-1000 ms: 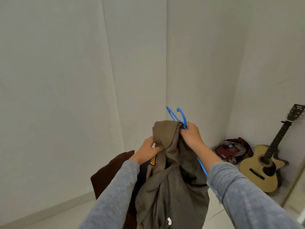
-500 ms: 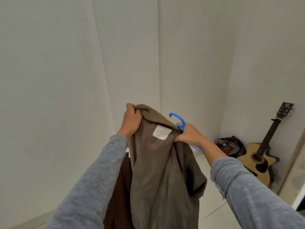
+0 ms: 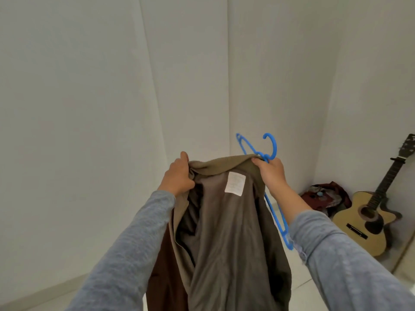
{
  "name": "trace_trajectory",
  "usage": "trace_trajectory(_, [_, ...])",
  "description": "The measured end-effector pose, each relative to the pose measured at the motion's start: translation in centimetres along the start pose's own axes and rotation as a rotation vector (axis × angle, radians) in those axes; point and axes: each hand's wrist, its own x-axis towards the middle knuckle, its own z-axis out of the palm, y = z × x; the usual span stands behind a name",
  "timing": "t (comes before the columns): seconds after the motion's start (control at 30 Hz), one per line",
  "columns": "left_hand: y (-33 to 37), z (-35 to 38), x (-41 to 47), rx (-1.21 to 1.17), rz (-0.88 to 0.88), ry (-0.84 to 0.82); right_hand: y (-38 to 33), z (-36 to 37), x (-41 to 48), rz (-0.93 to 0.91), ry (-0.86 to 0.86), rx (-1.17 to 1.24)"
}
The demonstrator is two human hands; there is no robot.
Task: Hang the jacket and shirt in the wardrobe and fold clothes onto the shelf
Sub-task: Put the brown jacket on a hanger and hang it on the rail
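Note:
An olive-brown jacket (image 3: 226, 232) hangs in front of me, its lining and a white label facing me. My left hand (image 3: 178, 176) grips the left side of the collar. My right hand (image 3: 270, 172) pinches the right side of the collar and also holds a blue plastic hanger (image 3: 272, 149), whose hook points up and whose bar runs down past my right forearm. A dark brown garment (image 3: 161, 272) hangs behind the jacket at lower left, mostly hidden.
White wall panels (image 3: 89, 108) fill the view ahead, meeting in a corner. An acoustic guitar (image 3: 368, 218) leans on the right wall. A red-brown bag (image 3: 323, 196) lies on the floor beside it. Pale floor shows at lower right.
The jacket went from bunched to spread open at the collar between both hands. My left hand moved up and left, my right hand rose and tilted the hanger upright.

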Motion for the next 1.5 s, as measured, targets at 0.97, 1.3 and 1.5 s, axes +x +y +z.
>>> trace_trajectory(0.97, [-3.8, 2.9, -1.1, -0.707, -0.424, 0.333, 3.7, 0.6, -6.2, -0.013, -0.112, 0.156])
trace_trajectory(1.3, [-5.6, 0.7, -2.4, -0.918, -0.345, 0.360, 9.3, 2.3, -10.6, 0.348, -0.451, 0.061])
trace_trajectory(1.5, [-3.4, -1.6, -3.7, -1.083, -0.241, 0.198, 9.2, 5.9, -11.3, 0.368, -0.363, -0.114])
